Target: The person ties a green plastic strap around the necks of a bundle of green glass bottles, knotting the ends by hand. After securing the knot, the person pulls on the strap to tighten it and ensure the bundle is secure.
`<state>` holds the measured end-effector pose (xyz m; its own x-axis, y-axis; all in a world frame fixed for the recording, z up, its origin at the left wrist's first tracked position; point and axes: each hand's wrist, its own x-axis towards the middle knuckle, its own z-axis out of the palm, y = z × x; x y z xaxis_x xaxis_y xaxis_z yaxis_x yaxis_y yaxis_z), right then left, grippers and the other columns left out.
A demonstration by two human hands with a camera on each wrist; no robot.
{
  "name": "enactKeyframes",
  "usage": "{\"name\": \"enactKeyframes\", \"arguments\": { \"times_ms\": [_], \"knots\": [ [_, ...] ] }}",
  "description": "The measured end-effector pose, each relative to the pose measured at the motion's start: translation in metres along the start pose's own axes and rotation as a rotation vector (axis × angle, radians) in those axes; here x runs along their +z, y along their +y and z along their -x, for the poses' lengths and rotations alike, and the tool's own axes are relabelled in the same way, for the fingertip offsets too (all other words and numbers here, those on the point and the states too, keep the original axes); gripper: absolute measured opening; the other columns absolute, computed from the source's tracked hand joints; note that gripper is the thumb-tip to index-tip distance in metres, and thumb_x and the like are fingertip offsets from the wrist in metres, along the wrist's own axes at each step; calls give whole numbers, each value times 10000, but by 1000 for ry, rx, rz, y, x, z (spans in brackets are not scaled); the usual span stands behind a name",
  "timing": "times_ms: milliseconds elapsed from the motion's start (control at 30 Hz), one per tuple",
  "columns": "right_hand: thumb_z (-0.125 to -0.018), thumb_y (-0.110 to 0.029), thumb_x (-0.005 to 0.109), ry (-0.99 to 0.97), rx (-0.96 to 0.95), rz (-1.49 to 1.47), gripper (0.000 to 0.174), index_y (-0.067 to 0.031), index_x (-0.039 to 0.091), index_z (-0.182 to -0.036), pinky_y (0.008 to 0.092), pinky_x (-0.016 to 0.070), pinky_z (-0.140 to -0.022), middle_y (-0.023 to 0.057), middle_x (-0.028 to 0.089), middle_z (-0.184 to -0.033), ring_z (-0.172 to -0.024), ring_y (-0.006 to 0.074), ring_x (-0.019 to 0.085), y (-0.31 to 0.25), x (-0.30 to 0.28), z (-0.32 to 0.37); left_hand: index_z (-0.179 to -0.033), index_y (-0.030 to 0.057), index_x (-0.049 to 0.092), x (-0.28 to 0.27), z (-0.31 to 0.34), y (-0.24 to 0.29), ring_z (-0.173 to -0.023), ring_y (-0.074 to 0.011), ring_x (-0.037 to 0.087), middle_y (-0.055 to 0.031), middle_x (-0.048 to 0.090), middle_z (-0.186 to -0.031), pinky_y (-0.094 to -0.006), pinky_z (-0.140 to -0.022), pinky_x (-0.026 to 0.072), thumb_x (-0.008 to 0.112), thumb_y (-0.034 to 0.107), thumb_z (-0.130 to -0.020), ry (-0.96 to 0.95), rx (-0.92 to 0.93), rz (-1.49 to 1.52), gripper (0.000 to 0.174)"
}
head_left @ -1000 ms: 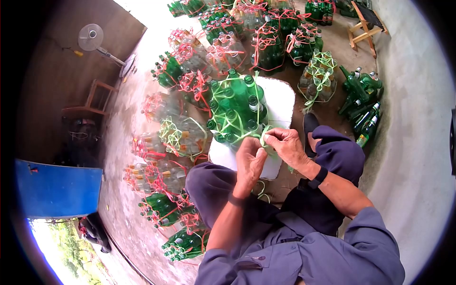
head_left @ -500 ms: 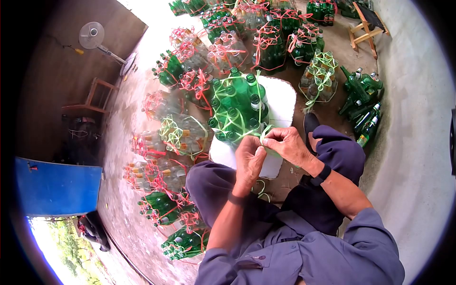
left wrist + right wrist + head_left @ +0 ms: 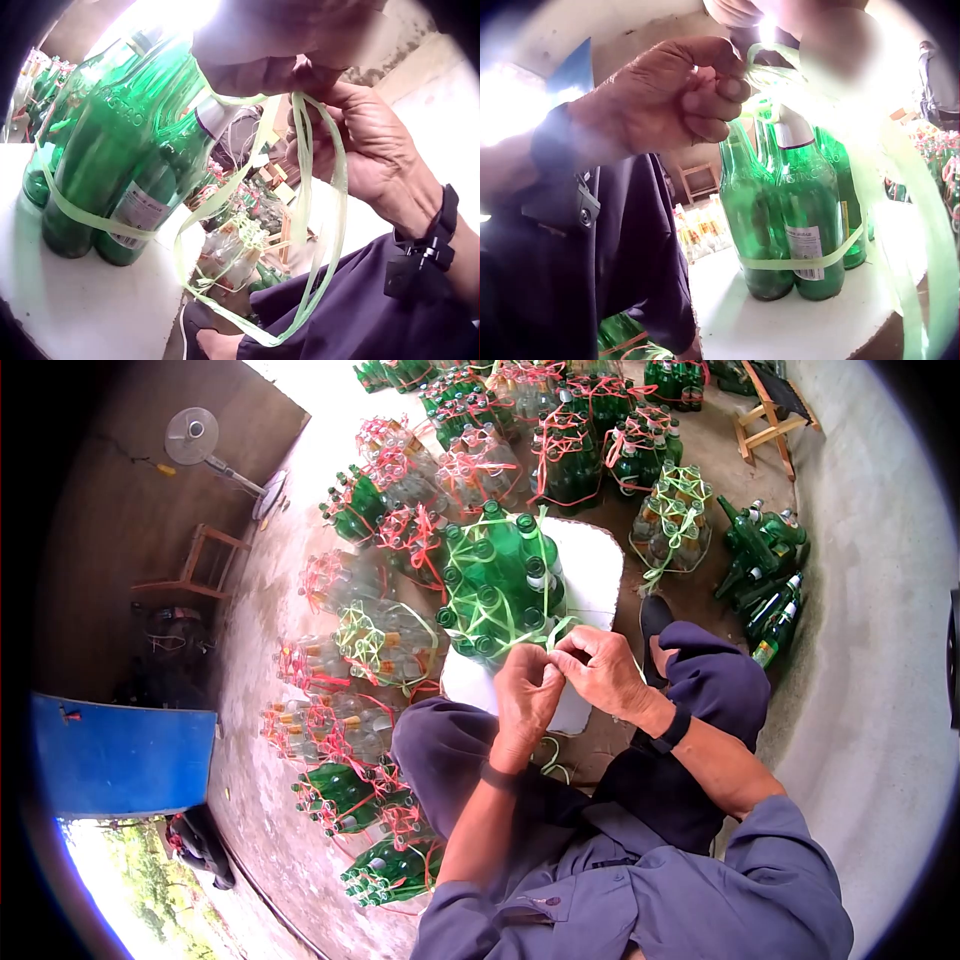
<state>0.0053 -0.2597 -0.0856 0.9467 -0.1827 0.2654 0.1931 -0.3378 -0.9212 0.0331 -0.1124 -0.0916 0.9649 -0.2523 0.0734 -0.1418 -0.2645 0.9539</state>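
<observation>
A bundle of green glass bottles (image 3: pixel 490 595) stands upright on a white board (image 3: pixel 590 560) in front of the knees. Light green plastic twine (image 3: pixel 90 217) runs round the bottles and crisscrosses over their necks. At the near corner of the bundle, my left hand (image 3: pixel 527 695) pinches the twine, thumb against curled fingers. My right hand (image 3: pixel 608 675) meets it there, pinching the twine between thumb and forefinger. Loose loops of twine (image 3: pixel 341 172) hang below the fingers in the left wrist view. The fingers partly hide the twine where they meet.
Tied bundles of bottles (image 3: pixel 385 645) crowd the floor to the left and ahead, many in red twine. Loose green bottles (image 3: pixel 765 560) lie by the right wall. A folding stool (image 3: pixel 770 430) stands beyond them, and a fan (image 3: pixel 192 437) at far left.
My right hand has shifted slightly left, its fingertips closing up against the left hand's. The left hand stays nearly in place, and the bottle bundle stands as before.
</observation>
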Motion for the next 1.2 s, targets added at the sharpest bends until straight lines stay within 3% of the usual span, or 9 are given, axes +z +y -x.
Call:
{"name": "enactKeyframes", "arguments": {
  "times_ms": [200, 367, 500, 533, 600, 667, 733, 833, 1200],
  "knots": [
    [-871, -89, 710, -5, -37, 24, 131, 31, 662, -851, 311, 490, -613, 96, 662, -745, -652, 159, 613, -2, 0, 1, -897, -8, 560, -5, 2, 11, -626, -99, 534, -53, 599, -697, -273, -588, 475, 662, 36, -857, -42, -1, -51, 118],
    [-911, -94, 660, -91, 481, -462, 143, 38, 675, -860, 249, 468, -626, 17, 651, -733, -709, 43, 538, 10, 5, 3, -876, -4, 539, -2, 2, 15, -618, -92, 507, -36, 574, -686, -269, -574, 459, 629, 31, -863, -36, 69, -78, 98],
    [-889, -150, 665, -37, 490, -476, 197, 34, 664, -819, 272, 481, -618, 37, 663, -709, -682, 61, 560, 15, 14, 4, -879, 0, 532, 1, -1, 1, -622, -63, 476, -30, 556, -711, -243, -570, 436, 604, 37, -881, -3, 44, 91, 81],
    [-888, -153, 669, 40, 320, -291, 194, 30, 672, -823, 273, 486, -622, 34, 672, -719, -684, 62, 570, 9, 17, 5, -879, 0, 532, 0, -1, -1, -622, -63, 476, -30, 556, -711, -243, -570, 436, 604, 37, -881, -4, 43, 90, 81],
    [-887, -156, 674, 114, 151, -106, 192, 27, 680, -827, 275, 492, -627, 31, 681, -728, -686, 62, 580, 7, 19, 6, -883, 0, 538, -3, -1, -1, -638, -60, 466, -27, 556, -748, -238, -578, 431, 602, 43, -888, -50, -242, 538, 78],
    [-915, -72, 674, 53, 223, -190, 111, 22, 678, -858, 230, 440, -602, -39, 636, -744, -688, 28, 515, 9, 18, 6, -868, 13, 533, 0, 0, 1, -624, -66, 458, -5, 534, -748, -241, -561, 416, 602, 70, -899, -49, -259, 556, 95],
    [-926, -83, 665, 6, 349, -334, 129, 20, 676, -849, 225, 430, -589, -48, 626, -733, -678, 21, 506, 9, 15, 4, -851, 36, 512, 6, 2, 0, -612, -61, 442, 13, 505, -727, -233, -546, 391, 597, 77, -905, 4, 4, 190, 108],
    [-931, -112, 671, 74, 609, -551, 155, 22, 688, -855, 210, 423, -576, -58, 613, -719, -652, 15, 505, 15, 7, 1, -905, 53, 526, 2, 4, -1, -640, -45, 455, 25, 520, -773, -201, -580, 393, 602, 59, -901, -1, -27, 342, 76],
    [-902, -149, 679, 66, 325, -311, 167, 16, 685, -876, 262, 498, -639, 21, 692, -750, -695, 57, 589, 7, 8, 2, -980, 25, 554, 1, 5, 1, -822, -67, 545, 4, 583, -898, -223, -770, 460, 628, -7, -917, 5, 51, 214, 103]
  ]
}}
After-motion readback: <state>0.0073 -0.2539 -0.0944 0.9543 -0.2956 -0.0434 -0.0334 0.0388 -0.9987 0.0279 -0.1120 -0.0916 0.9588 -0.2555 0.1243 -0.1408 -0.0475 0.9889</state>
